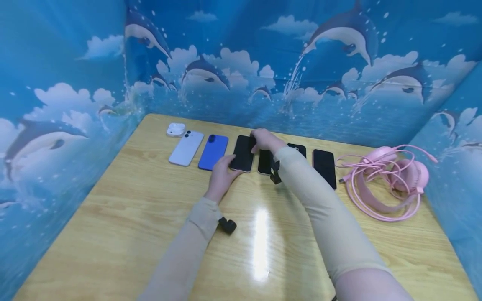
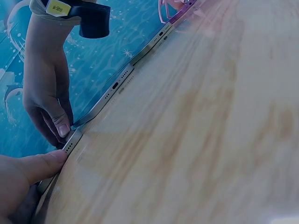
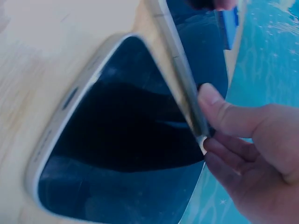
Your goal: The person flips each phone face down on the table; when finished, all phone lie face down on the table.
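A row of phones lies across the far part of the wooden table. Both hands hold one black phone in the middle of the row. My left hand grips its near end, thumb against the bottom edge. My right hand pinches the far end. In the right wrist view the right hand has thumb and fingers on the phone's metal side, which is tilted up. Another black phone lies flat beside it, screen up.
A white phone and a blue phone lie left of the held one, with a white earbud case behind them. More black phones lie to the right. Pink headphones with a coiled cable sit far right. Blue dolphin-print walls surround the table.
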{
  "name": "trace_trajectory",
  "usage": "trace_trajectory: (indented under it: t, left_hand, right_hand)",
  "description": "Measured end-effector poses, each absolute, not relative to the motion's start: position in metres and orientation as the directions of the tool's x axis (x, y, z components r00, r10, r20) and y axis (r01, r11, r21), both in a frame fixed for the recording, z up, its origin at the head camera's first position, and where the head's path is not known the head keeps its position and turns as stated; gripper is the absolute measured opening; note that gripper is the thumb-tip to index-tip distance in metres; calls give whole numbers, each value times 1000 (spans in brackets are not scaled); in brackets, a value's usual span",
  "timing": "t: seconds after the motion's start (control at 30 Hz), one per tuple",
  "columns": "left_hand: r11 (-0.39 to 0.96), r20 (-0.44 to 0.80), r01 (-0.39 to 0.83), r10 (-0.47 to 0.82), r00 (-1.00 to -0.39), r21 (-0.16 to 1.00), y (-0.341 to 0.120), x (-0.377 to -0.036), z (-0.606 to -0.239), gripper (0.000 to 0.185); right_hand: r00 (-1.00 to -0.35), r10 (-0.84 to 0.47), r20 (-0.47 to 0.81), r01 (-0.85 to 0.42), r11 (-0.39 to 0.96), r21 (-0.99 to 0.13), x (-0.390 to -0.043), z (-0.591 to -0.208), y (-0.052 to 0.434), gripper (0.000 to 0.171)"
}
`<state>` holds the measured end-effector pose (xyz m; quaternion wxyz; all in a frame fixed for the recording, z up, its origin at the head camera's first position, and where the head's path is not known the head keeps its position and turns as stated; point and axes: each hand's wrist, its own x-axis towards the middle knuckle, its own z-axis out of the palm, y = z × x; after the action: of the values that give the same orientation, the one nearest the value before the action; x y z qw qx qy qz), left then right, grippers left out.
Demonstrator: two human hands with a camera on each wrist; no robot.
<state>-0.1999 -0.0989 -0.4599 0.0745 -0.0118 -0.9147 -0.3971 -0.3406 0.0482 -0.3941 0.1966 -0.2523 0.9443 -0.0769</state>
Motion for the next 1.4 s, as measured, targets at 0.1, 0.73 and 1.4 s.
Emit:
trace_trajectory:
  t: [0.1,0.73,1.4]
  left_hand:
    - [697,150,90,-26,-988,711,-98,-198,-461,58]
    - [656,200,137,-21,-980,742,-100,-199,-453,63]
    - [529,296,295,87,-951,796,-94,-199,-462,48]
  right_hand:
    - [-781,-514,-354,-446,857,-259,-342,-395,50,63]
    - [-807,-438,-397,-181,822,-540,-340,-362,51,52]
    - [-909,-354,-222,-157,782,-603,-333,-362,40,27]
